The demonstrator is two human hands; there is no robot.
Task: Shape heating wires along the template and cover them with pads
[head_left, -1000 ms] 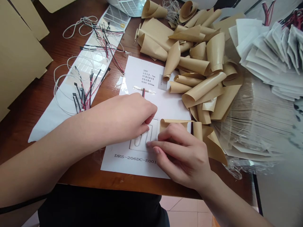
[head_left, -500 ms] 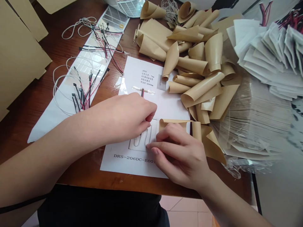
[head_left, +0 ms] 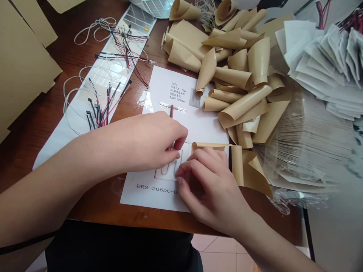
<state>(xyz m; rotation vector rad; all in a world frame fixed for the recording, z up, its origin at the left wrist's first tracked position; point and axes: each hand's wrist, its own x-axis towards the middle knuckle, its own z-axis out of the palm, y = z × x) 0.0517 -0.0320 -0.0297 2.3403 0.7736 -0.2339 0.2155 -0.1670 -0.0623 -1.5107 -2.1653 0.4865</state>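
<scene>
On a printed white sheet (head_left: 204,128) on the wooden tabletop (head_left: 96,204), a zigzag of white wire (head_left: 167,172) is being worked, the left grip (head_left: 154,141) curled nearly closed at its top and the right grip (head_left: 211,185) bent over its lower end beside a tan paper strip (head_left: 210,145), though whether either has hold of it cannot be told.

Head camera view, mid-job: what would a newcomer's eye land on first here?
The heap of curled tan paper sheets dominates the upper right of the table. Below it, the left hand and right hand meet over a white printed sheet near the table's front edge. To the left, bundles of red and black wires lie on a white strip.
</scene>
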